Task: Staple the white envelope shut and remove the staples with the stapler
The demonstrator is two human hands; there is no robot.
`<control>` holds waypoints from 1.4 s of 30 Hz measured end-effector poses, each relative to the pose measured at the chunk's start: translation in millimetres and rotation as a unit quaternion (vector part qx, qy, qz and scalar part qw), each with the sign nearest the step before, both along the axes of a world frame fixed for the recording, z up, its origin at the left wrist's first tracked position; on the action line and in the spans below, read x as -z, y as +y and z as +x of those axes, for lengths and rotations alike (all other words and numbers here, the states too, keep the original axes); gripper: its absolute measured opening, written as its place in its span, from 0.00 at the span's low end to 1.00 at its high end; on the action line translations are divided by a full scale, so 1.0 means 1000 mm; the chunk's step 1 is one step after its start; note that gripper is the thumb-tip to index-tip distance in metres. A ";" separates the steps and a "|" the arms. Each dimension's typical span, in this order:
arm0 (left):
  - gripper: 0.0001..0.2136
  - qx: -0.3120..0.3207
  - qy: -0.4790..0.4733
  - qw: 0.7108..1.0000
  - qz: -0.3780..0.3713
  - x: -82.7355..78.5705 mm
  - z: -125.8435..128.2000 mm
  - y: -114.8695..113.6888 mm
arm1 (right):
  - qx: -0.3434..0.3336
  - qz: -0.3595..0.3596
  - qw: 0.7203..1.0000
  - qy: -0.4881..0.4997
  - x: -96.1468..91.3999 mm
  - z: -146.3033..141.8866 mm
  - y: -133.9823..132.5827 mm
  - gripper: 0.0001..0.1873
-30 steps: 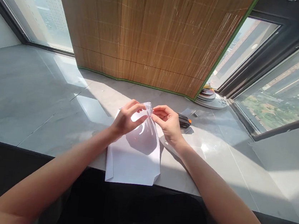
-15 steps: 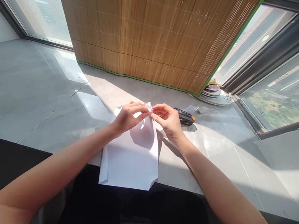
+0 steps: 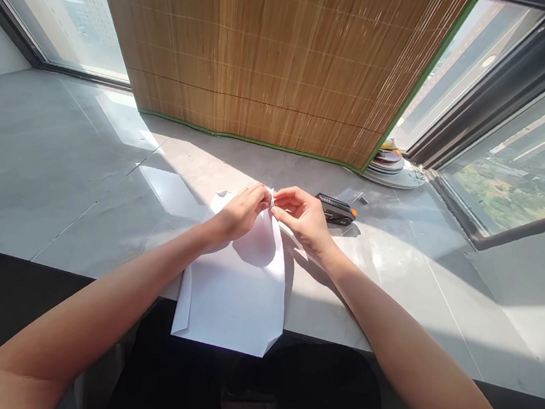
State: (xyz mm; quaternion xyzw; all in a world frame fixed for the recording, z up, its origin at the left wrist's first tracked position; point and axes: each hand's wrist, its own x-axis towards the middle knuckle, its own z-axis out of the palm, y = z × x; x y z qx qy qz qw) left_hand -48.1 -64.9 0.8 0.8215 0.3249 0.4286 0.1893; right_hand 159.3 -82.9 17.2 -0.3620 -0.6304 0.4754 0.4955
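Observation:
A sheet of white paper (image 3: 235, 295), folded along its left side and at its lower right corner, overhangs the front edge of the grey counter. At its far edge my left hand (image 3: 245, 211) is closed, its fingertips pinching the paper's gathered top. Opposite it, my right hand (image 3: 303, 214) pinches the same spot between thumb and fingers. The two sets of fingertips almost meet there, and they hide part of the gathered paper. Just beyond my right hand lies a black stapler (image 3: 335, 210) with an orange tip.
A bamboo blind (image 3: 270, 53) with green edging hangs over the back of the tiled counter (image 3: 85, 163). Stacked plates (image 3: 392, 169) stand in the right rear corner by the window. A small dark piece (image 3: 363, 200) lies past the stapler.
My left hand's fingers have curled in tighter at the paper's top. The paper's near end has swung slightly left and toward me. My right hand has hardly moved.

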 end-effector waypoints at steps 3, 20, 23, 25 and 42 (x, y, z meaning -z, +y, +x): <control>0.09 -0.009 0.010 1.000 0.000 0.002 0.000 0.001 | 0.004 0.000 1.000 -0.004 -0.001 0.000 -0.001 0.18; 0.09 -0.012 0.002 0.999 0.042 0.001 0.000 0.002 | 0.011 0.018 0.999 -0.034 -0.004 -0.001 -0.001 0.15; 0.10 -0.009 -0.002 0.999 0.043 -0.001 0.000 0.001 | 0.010 0.021 0.999 -0.040 -0.005 -0.002 -0.001 0.15; 0.10 -0.005 -0.004 0.999 0.046 -0.003 0.000 -0.001 | 0.007 0.020 0.999 -0.040 -0.005 -0.002 -0.001 0.16; 0.10 -0.575 -0.075 0.802 -0.142 -0.008 -0.138 0.059 | 0.105 0.183 0.931 -0.299 0.005 0.020 0.014 0.10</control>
